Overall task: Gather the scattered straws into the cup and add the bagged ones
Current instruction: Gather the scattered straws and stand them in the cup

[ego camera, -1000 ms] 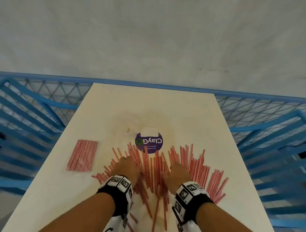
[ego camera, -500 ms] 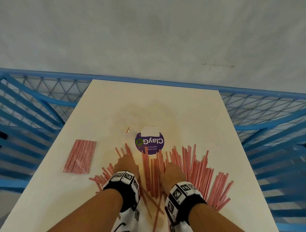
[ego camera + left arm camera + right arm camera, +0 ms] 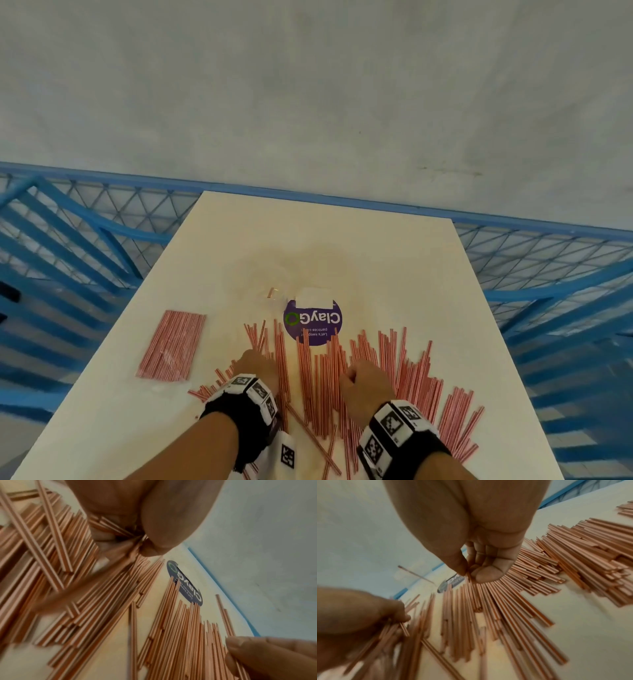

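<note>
lying fanned across the near half of the white surface are the loose straws, pink-striped, mostly pointing away from the person, a few crossed at the near edge. the left hand sits over the left part of the fan; in the left wrist view its fingers are curled and pinch a small bunch of straws, whose ends show between thumb and fingertips. the right hand sits over the middle of the fan, knuckles up. in the right wrist view its fingers are curled inward, thumb meeting fingertip on the tip of one or two straws; the grip is small and partly blurred. the two hands are near each other, not touching.

the cup is clear and hard to make out. it seems to lie on its side beyond the straws, with a purple round label facing up, and one straw end shows inside it. the far tips of the middle straws overlap the label's near edge.

the bagged straws lie flat as a neat rectangular pack on the left side of the surface, apart from the loose fan and untouched by either hand.

a blue mesh rail runs around the surface; a grey wall stands behind.
</note>
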`<state>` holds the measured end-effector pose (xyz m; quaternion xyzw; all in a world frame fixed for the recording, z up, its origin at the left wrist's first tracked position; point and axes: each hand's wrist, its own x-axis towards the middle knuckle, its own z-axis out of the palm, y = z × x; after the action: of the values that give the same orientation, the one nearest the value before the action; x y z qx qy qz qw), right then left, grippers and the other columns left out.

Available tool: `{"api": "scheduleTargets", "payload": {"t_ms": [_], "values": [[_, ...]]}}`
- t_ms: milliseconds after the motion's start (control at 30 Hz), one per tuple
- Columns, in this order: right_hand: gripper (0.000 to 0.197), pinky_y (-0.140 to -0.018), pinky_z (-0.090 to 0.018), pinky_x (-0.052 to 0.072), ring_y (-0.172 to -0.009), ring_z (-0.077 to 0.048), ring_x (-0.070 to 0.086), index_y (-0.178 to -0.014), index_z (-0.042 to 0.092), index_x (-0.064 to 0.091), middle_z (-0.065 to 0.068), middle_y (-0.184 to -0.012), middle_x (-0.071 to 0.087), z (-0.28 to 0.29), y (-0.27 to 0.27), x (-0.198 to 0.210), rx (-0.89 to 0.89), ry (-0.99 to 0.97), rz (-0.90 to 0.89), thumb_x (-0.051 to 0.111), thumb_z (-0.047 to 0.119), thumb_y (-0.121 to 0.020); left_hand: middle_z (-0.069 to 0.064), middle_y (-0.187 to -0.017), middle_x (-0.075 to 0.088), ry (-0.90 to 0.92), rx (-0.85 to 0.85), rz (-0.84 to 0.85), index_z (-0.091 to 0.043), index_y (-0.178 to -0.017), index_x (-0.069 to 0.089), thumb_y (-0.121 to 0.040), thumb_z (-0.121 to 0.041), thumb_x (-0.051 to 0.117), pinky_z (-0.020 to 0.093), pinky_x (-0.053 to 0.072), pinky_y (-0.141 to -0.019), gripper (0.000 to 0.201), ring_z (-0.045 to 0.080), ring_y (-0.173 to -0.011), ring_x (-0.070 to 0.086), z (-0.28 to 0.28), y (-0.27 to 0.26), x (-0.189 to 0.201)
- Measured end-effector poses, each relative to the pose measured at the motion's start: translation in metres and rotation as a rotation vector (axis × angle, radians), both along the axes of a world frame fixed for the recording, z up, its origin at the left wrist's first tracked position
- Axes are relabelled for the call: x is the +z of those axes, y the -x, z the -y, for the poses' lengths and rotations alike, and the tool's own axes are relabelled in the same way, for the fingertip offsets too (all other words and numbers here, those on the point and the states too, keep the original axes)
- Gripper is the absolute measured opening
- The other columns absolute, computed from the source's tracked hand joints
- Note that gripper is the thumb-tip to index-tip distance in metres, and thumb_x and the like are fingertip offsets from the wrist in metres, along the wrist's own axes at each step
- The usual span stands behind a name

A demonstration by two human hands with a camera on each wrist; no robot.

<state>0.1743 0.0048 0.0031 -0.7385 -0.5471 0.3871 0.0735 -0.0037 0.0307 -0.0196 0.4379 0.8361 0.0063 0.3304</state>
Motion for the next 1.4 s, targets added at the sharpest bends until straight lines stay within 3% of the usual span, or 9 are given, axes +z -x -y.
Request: {"api": "scheduleTargets", "payload": {"t_ms": [100,200,367,500,600,867,1067,1267,1400], "values": [[0.007,-0.068,-0.022,0.053,-0.079,-0.009,0.060,-0.093,0.020,0.056,0.004,-0.092,0.061,0.009,-0.002,0.015,-0.025,-0.070,-0.170,0.052,0.026,-0.094,0.020,-0.123,0.058,-0.081,0.108,0.149,0.002,-0.120,0.053,-0.097,-0.022,0.041,0.036,0.042,-0.089,0.036,0.033,-0.106,0.055,0.005,0.008,0.001],[0.022,-0.079,-0.035,0.059,-0.085,-0.013,0.065,-0.113,0.022,0.058,0.004,-0.100,0.064,0.015,0.001,0.032,0.008,-0.068,-0.293,0.057,0.027,-0.092,0.017,-0.097,0.061,-0.260,0.121,0.324,0.002,-0.106,0.050,-0.099,-0.020,0.035,0.033,0.043,-0.070,0.028,0.028,-0.079,0.055,0.014,0.008,0.015],[0.010,-0.067,-0.037,0.059,-0.069,-0.017,0.066,-0.092,0.025,0.062,-0.008,-0.088,0.069,0.025,0.013,0.069,0.017,-0.133,-0.472,0.055,0.018,-0.094,0.007,-0.067,0.044,-0.440,0.212,0.644,-0.007,-0.087,0.043,-0.099,-0.022,0.032,0.035,0.041,-0.056,0.022,0.021,-0.058,0.047,0.028,0.001,0.034],[0.009,-0.060,-0.028,0.058,-0.061,-0.011,0.064,-0.093,0.018,0.066,-0.007,-0.081,0.069,0.033,0.034,0.088,-0.002,-0.241,-0.546,0.057,0.016,-0.093,0.020,-0.063,0.045,-0.427,0.200,0.754,-0.006,-0.091,0.056,-0.091,-0.059,0.041,0.030,0.044,-0.064,0.055,0.029,-0.057,0.055,0.036,-0.005,0.063],[0.008,-0.058,-0.023,0.055,-0.057,-0.006,0.062,-0.094,0.015,0.061,-0.004,-0.075,0.069,0.038,0.046,0.092,0.045,-0.318,-0.535,0.064,0.020,-0.089,0.005,-0.049,0.041,-0.501,0.144,0.838,0.001,-0.079,0.060,-0.088,-0.059,0.048,0.025,0.035,-0.045,0.062,0.020,-0.040,0.039,0.039,-0.009,0.084],[0.018,-0.077,-0.021,0.056,-0.089,-0.005,0.065,-0.101,0.024,0.051,0.007,-0.099,0.067,0.055,0.034,0.103,0.188,-0.249,-0.409,0.062,0.031,-0.089,-0.006,-0.036,0.038,-0.619,0.068,0.675,-0.016,-0.053,0.042,-0.095,-0.053,0.037,0.022,0.034,-0.044,0.057,0.010,-0.032,0.036,0.033,0.002,0.105],[0.039,-0.085,-0.018,0.043,-0.106,0.003,0.052,-0.125,0.026,0.052,0.014,-0.118,0.055,0.026,0.016,0.158,0.039,-0.597,-0.366,0.044,0.047,-0.094,0.000,-0.056,0.047,-0.549,-0.460,0.602,-0.013,-0.078,0.055,-0.096,-0.051,0.036,0.028,0.041,-0.055,0.046,0.014,-0.048,0.044,0.049,-0.007,0.122],[0.047,-0.109,-0.028,0.035,-0.125,-0.005,0.045,-0.136,0.022,0.048,0.008,-0.139,0.050,0.018,0.038,0.169,0.242,-0.559,-0.337,0.033,0.046,-0.098,0.009,-0.067,0.059,-0.561,-0.710,0.401,-0.008,-0.077,0.057,-0.098,-0.042,0.040,0.033,0.046,-0.063,0.044,0.017,-0.057,0.050,0.043,-0.017,0.141],[0.050,-0.092,-0.005,0.032,-0.127,0.001,0.037,-0.144,0.027,0.036,0.010,-0.148,0.039,0.016,0.033,0.175,0.314,-0.478,-0.343,0.029,0.048,-0.098,0.009,-0.060,0.057,-0.604,-0.652,0.371,-0.007,-0.071,0.059,-0.092,-0.045,0.049,0.035,0.045,-0.057,0.044,0.018,-0.051,0.045,0.037,-0.013,0.146]]}}
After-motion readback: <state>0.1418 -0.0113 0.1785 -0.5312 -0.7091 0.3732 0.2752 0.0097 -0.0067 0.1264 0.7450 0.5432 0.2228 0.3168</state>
